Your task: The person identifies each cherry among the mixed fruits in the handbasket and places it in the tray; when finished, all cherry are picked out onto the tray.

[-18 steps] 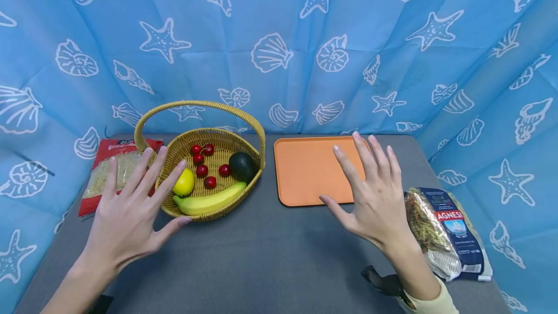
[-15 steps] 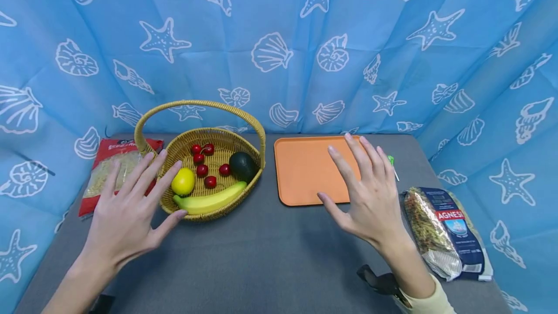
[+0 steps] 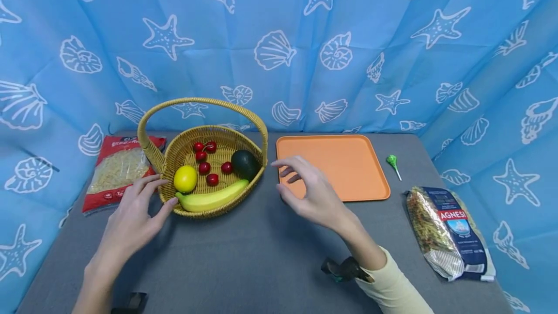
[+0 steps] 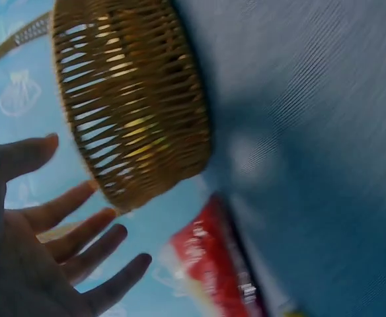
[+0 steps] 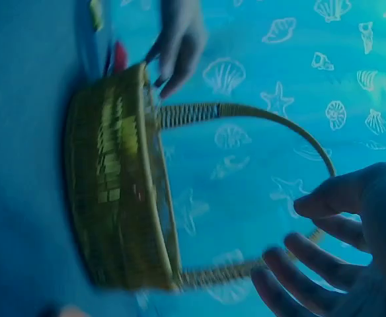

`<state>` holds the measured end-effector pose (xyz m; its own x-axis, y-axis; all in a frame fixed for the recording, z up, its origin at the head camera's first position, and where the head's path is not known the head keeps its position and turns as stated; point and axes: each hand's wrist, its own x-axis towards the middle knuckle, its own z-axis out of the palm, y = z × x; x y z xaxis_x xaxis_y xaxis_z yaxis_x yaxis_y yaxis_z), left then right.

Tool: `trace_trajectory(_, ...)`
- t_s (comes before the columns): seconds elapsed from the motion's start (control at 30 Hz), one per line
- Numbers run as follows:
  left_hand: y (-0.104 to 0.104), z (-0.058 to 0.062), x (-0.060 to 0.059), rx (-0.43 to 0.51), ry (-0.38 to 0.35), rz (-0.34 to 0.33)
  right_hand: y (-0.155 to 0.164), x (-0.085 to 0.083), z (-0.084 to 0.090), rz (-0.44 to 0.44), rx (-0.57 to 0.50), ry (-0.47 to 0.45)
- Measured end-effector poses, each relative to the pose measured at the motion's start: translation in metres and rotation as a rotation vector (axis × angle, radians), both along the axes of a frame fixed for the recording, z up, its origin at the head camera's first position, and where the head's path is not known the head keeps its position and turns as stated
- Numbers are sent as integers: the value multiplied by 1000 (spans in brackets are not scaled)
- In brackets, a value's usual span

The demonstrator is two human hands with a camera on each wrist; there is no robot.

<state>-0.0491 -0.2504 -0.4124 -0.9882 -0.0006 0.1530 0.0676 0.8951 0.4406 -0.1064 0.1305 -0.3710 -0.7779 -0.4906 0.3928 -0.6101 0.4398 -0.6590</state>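
My left hand [image 3: 135,217] is at the left rim of a wicker basket [image 3: 209,214], fingers spread and holding nothing. Whether its fingertips touch the rim, I cannot tell. My right hand [image 3: 316,195] hovers right of the basket, fingers loosely bent and nothing in them; it partly covers an orange tray [image 3: 340,168]. Inside the basket lie a lemon [image 3: 185,179], a banana [image 3: 213,199], a dark avocado [image 3: 245,164] and several cherries [image 3: 212,180]. The basket's arched handle [image 3: 202,101] stands upright, and the right wrist view shows the basket [image 5: 114,198] between both hands.
Left of the basket lies a red bag of pasta [image 3: 119,173], close to my left hand. A green lollipop [image 3: 392,161] is right of the tray. A dark blue pasta bag [image 3: 451,231] lies at the table's right side. A blue curtain [image 3: 279,52] hangs behind the grey table [image 3: 244,265].
My right hand has moved left from over the tray toward the basket, its fingers bending. My left hand has come slightly lower and right, to the basket's rim. The lollipop is now uncovered.
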Motion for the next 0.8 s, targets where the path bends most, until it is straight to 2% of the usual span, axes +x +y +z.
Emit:
trace_trajectory(0.1,-1,-10,-1,89,-65,41,-24,-14,-1,105,-57,-188)
trace_trajectory(0.3,-4,-19,0,210,-75,71,-71,-47,-9,233,-28,-423)
trace_trajectory(0.53,-3,-20,-2,236,-116,88,-120,-76,-33,204,41,-551)
trace_trajectory(0.8,-4,-21,-2,252,-127,112,-150,-83,-44,159,82,-662)
